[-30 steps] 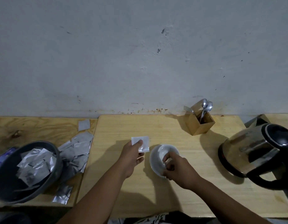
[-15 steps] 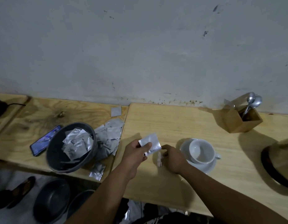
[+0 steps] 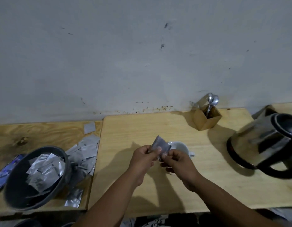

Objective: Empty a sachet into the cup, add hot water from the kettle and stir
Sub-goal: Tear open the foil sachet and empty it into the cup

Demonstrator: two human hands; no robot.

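A silver sachet (image 3: 160, 145) is pinched between both my hands just in front of the white cup (image 3: 180, 147). My left hand (image 3: 142, 158) grips its left edge and my right hand (image 3: 178, 163) grips its right edge. The cup stands on a white saucer, partly hidden behind my right hand; its handle (image 3: 192, 154) points right. A steel kettle (image 3: 263, 143) with a black lid and handle stands at the right. Spoons (image 3: 213, 101) stick out of a wooden holder (image 3: 205, 118) behind the cup.
A dark bowl (image 3: 15, 192) holding several silver sachets sits at the left, with more sachets (image 3: 86, 153) heaped beside it. A phone (image 3: 6, 171) lies at the far left. The wall runs close behind the wooden tabletop (image 3: 142, 128).
My right hand left the cup and took hold of the sachet beside my left hand. The sachet now sits between both hands, close to the cup. The camera swung left and back.
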